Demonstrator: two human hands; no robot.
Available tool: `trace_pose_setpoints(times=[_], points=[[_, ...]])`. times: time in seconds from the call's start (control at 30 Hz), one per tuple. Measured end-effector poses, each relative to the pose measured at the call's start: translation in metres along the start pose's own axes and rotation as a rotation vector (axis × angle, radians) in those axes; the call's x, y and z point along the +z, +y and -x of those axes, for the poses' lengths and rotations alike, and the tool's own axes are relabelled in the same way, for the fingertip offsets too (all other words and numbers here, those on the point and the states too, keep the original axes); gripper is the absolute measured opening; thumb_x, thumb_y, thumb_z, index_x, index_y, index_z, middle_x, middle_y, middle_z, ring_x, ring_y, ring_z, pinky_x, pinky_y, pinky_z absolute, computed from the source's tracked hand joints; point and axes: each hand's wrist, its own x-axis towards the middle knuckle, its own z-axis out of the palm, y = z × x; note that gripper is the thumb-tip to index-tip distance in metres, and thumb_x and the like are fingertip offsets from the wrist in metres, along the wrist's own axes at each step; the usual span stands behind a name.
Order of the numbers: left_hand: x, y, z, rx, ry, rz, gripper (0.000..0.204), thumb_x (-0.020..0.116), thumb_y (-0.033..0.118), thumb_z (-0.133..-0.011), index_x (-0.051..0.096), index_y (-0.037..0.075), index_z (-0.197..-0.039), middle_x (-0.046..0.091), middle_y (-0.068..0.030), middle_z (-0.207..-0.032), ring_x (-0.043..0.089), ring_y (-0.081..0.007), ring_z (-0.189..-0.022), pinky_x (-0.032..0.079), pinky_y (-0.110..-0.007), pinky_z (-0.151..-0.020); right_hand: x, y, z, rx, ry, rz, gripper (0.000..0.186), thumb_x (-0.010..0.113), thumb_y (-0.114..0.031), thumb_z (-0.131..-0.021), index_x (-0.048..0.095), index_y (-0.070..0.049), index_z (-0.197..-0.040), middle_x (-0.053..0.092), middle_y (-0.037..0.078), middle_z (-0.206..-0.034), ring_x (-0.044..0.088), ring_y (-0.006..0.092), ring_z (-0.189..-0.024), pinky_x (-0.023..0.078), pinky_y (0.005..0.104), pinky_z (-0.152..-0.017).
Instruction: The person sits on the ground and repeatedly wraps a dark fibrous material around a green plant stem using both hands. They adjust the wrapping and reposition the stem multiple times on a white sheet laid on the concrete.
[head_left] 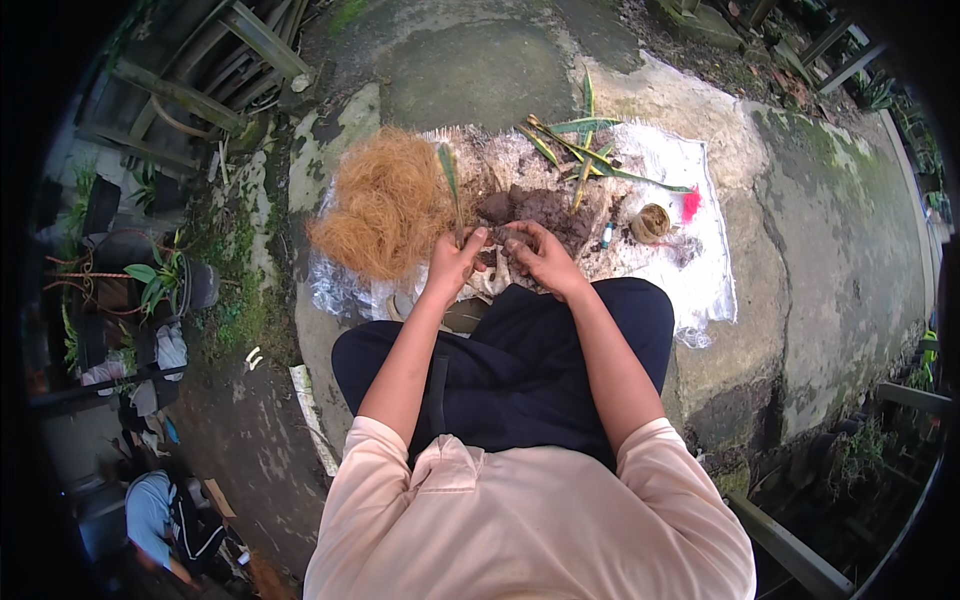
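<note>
My left hand (456, 263) is closed on a snake plant leaf (449, 172), which stands upright above the thumb. Close beside it, my right hand (546, 260) has its fingers curled round a dark clump of soil (514, 235). The lower end of the leaf is hidden by my left hand. Just beyond my hands lies a mound of wet dark soil (552, 207) on a white woven sheet (672, 158). To the left of the leaf sits a large heap of brown coconut fibre (380, 210). Several loose snake plant leaves (590, 150) lie past the soil.
Right of the soil are a small round container (652, 222), a small white-and-blue bottle (607, 236) and a bright red bundle (691, 204). Potted plants (165, 280) line the left side. A person in a blue shirt (150, 510) bends at lower left.
</note>
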Motion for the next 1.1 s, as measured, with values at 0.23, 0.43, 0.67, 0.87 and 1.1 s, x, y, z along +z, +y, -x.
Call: trace_pose_setpoints(times=[0.23, 0.43, 0.67, 0.87, 1.1], points=[[-0.021, 0.008, 0.012, 0.063, 0.046, 0.044, 0.036, 0.059, 0.032, -0.098, 0.067, -0.001, -0.110, 0.067, -0.0052, -0.092, 0.058, -0.0089, -0.058, 0.048, -0.024, -0.053, -0.016, -0.009, -0.005, -0.077, 0.415, 0.498, 0.036, 0.058, -0.029, -0.097, 0.057, -0.012, -0.129, 0.069, 0.011, -0.100, 0.066, 0.0232, -0.088, 0.049, 0.0338, -0.077], [-0.017, 0.013, 0.023, -0.026, 0.012, 0.053, 0.042, 0.056, 0.038, -0.098, 0.067, -0.001, -0.110, 0.067, -0.0049, -0.088, 0.058, -0.0093, -0.056, 0.046, -0.023, -0.052, 0.017, -0.006, 0.006, -0.368, 0.429, 0.965, 0.045, 0.063, -0.027, -0.090, 0.055, -0.013, -0.132, 0.059, 0.014, -0.127, 0.053, 0.0325, -0.121, 0.038, 0.0471, -0.103], [-0.002, 0.007, 0.025, -0.172, -0.034, 0.048, 0.060, 0.046, 0.056, -0.099, 0.064, 0.002, -0.118, 0.067, -0.0073, -0.093, 0.057, -0.0105, -0.056, 0.045, -0.023, -0.053, 0.027, -0.007, 0.013, -0.570, 0.197, 0.760, 0.028, 0.065, -0.017, -0.090, 0.066, -0.011, -0.117, 0.063, 0.010, -0.119, 0.056, 0.0333, -0.112, 0.045, 0.0422, -0.097], [-0.010, -0.005, 0.021, -0.173, -0.159, 0.202, 0.079, 0.035, 0.068, -0.097, 0.054, 0.000, -0.132, 0.066, -0.0080, -0.097, 0.061, -0.0117, -0.066, 0.050, -0.025, -0.060, 0.029, -0.003, 0.010, -0.597, 0.280, 0.703, 0.018, 0.067, -0.016, -0.089, 0.068, -0.008, -0.105, 0.065, 0.011, -0.111, 0.060, 0.0316, -0.105, 0.049, 0.0404, -0.090], [-0.024, -0.029, 0.028, -0.061, -0.192, 0.426, 0.066, 0.049, 0.059, -0.097, 0.053, 0.004, -0.134, 0.064, -0.0046, -0.101, 0.062, -0.0128, -0.094, 0.054, -0.029, -0.079, 0.031, -0.010, 0.015, -0.206, 0.260, 0.405, 0.021, 0.068, -0.012, -0.088, 0.065, -0.003, -0.106, 0.067, 0.012, -0.096, 0.064, 0.0222, -0.078, 0.051, 0.0339, -0.071]])
